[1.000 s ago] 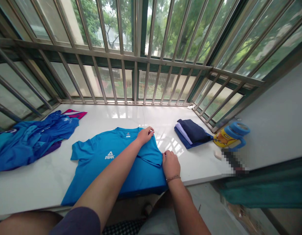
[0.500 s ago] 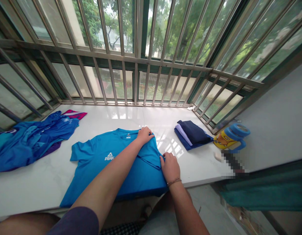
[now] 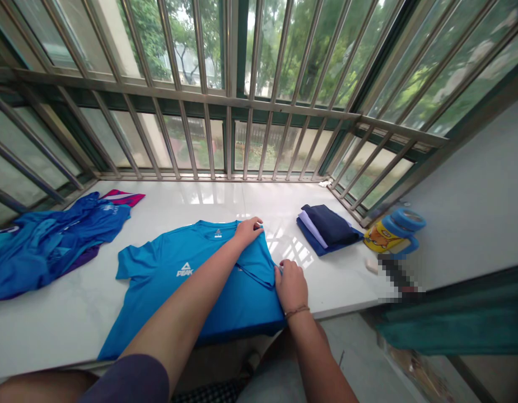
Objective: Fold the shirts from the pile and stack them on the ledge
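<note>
A blue T-shirt with a white PEAK logo lies spread on the white ledge, its collar toward the window and its lower part reaching the front edge. The right side is folded inward, with that sleeve lying on the body. My left hand is closed on the shirt's shoulder beside the collar, its forearm crossing over the chest. Lower down at the right edge, my right hand pinches the cloth near the sleeve's end. A thin bracelet circles the right wrist.
Crumpled blue clothes lie at the left, with a pink-and-white piece behind them. At the right sits a stack of folded dark clothes. A yellow-and-blue bottle stands by the wall. Metal window bars close off the back.
The view has shifted slightly, so things sit a little further left. Both hands keep their places on the T-shirt, and its fold looks the same.
</note>
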Available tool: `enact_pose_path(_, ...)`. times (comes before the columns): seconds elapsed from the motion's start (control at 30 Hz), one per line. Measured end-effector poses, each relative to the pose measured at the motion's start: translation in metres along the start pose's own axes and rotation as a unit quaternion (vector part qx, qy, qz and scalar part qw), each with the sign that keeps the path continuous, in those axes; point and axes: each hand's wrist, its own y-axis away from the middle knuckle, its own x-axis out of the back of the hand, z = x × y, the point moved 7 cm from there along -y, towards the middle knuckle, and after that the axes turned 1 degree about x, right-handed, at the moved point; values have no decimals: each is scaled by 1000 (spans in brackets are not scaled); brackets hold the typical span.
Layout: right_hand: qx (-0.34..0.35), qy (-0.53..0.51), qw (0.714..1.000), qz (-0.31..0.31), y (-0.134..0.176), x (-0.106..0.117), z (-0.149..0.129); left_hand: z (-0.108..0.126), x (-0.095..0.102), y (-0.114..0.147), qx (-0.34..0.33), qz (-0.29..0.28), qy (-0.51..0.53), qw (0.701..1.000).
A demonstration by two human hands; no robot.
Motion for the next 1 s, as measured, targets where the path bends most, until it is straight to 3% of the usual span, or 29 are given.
enact_pose_path(0.13,49,-20,999,15,9,4,-14,7,3,15,-40,-13,-23,999)
enact_pose_path(0.3,165,-19,986,-32,33,-12,-38,24,-6,48,-145,-3,-118,982)
enact_pose_path(0.37,209,-26,975,-66,44,-20,-47,28,-16,63,-179,-28,-135,974)
enact_pose_path(0.5,284,-83,949,-105,61,-21,-63,26,-29,80,-178,-87,-148,969)
enact_pose_path(0.6,309,-155,935,-80,59,-11,-67,33,-24,84,-205,-78,-135,966)
enact_pose_path(0.67,281,-159,946,-37,49,-6,-61,40,-18,86,-221,-54,-125,966)
enact_pose_path(0.73,241,-115,964,-12,38,-9,-52,42,-20,89,-213,-67,-130,966)
enact_pose_path(0.87,221,-28,973,-58,32,-32,-45,36,-29,102,-168,-144,-154,963)
enact_pose_path(0.93,225,-11,972,-74,35,-41,-44,26,-12,111,-129,-112,-147,974)
enact_pose_path(1.0,226,-4,971,-74,37,-46,-43,7,26,125,-65,-28,-141,988)
